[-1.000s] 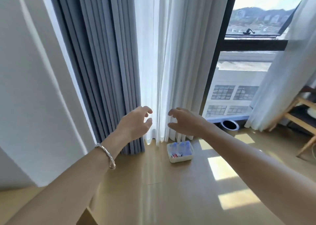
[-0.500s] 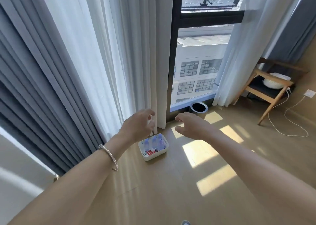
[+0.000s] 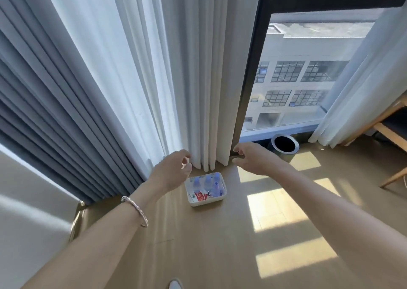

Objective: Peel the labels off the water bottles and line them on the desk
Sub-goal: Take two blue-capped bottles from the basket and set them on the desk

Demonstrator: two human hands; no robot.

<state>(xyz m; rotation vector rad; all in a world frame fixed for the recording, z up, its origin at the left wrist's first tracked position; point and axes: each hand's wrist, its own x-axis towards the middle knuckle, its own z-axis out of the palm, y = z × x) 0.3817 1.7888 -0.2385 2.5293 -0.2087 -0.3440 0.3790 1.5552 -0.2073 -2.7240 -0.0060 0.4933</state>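
Two bare hands are hovering out front, arms stretched, above a white tray (image 3: 207,203). The tray is sitting on the wood floor (image 3: 220,244) at its far edge, just beside the hem of the white curtain (image 3: 198,90). Left hand (image 3: 174,170) is hanging over the tray's far-left corner, fingers loosely curved, thumb apart, pinching nothing. Right hand (image 3: 251,159) is hovering past the tray's far-right corner, palm down, fingers relaxed and slightly spread, also gripping nothing. Neither is touching the tray; contact with the curtain, can't tell.

Water bottles (image 3: 208,182) are sitting packed in the tray's far half, blue caps showing. Several, exact count unclear; upright or lying, can't tell. Red-and-white packets (image 3: 199,196) are filling the near-left corner, too small to read. Whether the bottles are wearing labels, can't tell either.

Judging: hands are flanking the tray one per side, likely setting up a two-handed lift by the rim, since the bottles are down on the floor and the task needs them on a desk. No desk is showing. Task is looking barely begun; nothing is lined up.

Also showing:
- grey curtain (image 3: 55,112) at left
- window (image 3: 297,79) beyond
- round dark bin (image 3: 285,144) by the sill, near the right hand
- wooden chair (image 3: 389,132) at the right
- bracelet (image 3: 136,209) on the left wrist
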